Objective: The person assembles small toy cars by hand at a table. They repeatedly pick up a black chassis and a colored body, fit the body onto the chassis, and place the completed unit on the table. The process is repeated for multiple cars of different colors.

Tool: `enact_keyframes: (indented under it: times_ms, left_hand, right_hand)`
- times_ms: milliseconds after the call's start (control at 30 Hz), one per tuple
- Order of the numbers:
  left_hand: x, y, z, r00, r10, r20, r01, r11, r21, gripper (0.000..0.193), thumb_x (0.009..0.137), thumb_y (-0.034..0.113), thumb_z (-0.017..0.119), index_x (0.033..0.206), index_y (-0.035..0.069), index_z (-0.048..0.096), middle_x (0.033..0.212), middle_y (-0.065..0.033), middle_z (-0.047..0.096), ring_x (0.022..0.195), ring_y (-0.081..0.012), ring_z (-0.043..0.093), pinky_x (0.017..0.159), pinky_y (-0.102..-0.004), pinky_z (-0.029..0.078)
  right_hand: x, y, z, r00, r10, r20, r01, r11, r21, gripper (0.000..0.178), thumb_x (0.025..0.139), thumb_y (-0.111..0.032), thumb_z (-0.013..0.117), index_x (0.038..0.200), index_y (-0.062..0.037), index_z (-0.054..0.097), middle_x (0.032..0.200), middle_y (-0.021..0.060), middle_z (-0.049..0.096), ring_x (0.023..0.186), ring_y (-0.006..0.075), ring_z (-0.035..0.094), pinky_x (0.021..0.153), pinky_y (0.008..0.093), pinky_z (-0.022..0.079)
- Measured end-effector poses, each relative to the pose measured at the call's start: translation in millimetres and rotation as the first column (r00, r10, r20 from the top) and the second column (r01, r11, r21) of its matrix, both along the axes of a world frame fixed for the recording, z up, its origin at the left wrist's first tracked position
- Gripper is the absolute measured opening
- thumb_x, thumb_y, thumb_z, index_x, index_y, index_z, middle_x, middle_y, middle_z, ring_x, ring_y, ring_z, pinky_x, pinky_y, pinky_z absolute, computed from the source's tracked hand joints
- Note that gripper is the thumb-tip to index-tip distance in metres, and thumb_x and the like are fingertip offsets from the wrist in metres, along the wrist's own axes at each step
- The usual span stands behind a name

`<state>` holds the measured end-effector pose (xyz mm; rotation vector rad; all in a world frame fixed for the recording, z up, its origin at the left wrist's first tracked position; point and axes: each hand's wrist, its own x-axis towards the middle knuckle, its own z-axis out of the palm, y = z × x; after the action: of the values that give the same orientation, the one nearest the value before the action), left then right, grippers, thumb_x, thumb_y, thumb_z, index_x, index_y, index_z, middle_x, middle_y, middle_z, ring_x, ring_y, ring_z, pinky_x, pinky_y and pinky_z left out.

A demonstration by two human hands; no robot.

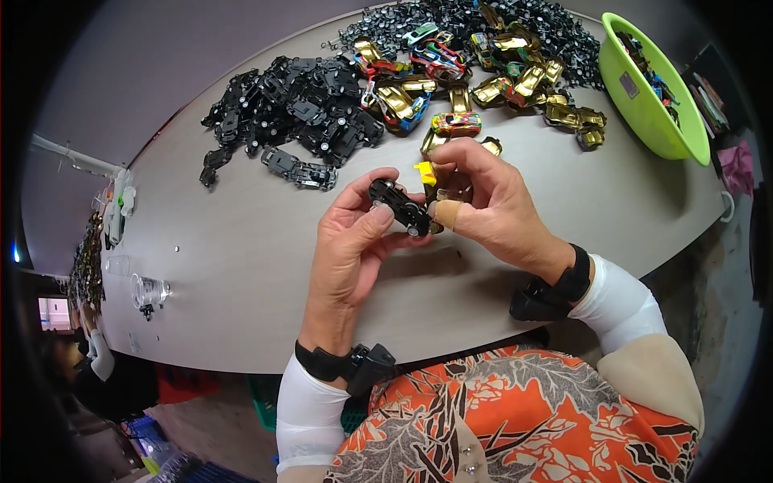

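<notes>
Left hand (348, 233): we had its grip clamped round a black toy-car chassis (393, 201), up above the desk (241, 306)
Right hand (507, 201): its grip pinched a yellow-marked car shell (427, 173), right beside our chassis
Black heap (302, 105): more chassis lay beyond, left of the gold-and-coloured shells (400, 105)
Green basin (651, 129): and there it stood, far right of us

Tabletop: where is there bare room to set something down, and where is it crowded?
Mostly bare: between the clear cup and left hand; between right hand and green basin. Crowded: the far side, with black chassis pile, toy car bodies and small-parts heap.
</notes>
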<state>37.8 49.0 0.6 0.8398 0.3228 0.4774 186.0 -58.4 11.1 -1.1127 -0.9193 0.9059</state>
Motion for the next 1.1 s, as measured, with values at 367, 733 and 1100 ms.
enact_keyframes:
  times_ms: [367,733,1100]
  left_hand:
    - [2,-8,1,0.999,0.038,-0.022,-0.037,0.999,0.036,0.041,0.081,0.002,0.062,0.12,-0.003,0.048,0.105,-0.0143,0.06,0.092,-0.0218,0.062,0.076,-0.0394,0.057]
    - [1,-10,-2,0.998,0.058,-0.031,-0.054,0.992,0.111,0.037,0.079,-0.004,0.062,0.116,-0.004,0.055,0.107,-0.0109,0.059,0.094,-0.0188,0.06,0.074,-0.0326,0.058]
    - [2,-14,-7,0.993,0.112,-0.023,-0.097,0.937,0.337,0.037,0.08,-0.004,0.061,0.117,-0.001,0.056,0.108,-0.0085,0.055,0.093,-0.0162,0.058,0.072,-0.0287,0.059]
  right_hand:
    - [-6,-1,-4,0.964,-0.019,0.265,0.037,0.997,-0.065,0.034,0.076,-0.002,0.059,0.108,-0.0027,0.047,0.084,0.0016,0.053,0.07,0.0037,0.048,0.058,0.0193,0.042]
    - [0,1,5,0.86,0.041,0.508,-0.058,0.998,0.018,0.028,0.075,-0.002,0.059,0.103,-0.0015,0.055,0.088,0.0054,0.052,0.074,0.0089,0.053,0.059,0.0218,0.044]
    - [2,1,5,0.759,-0.019,0.65,-0.039,0.996,0.074,0.022,0.073,-0.002,0.06,0.095,-0.002,0.055,0.079,0.0083,0.054,0.071,0.0189,0.056,0.06,0.0292,0.045]
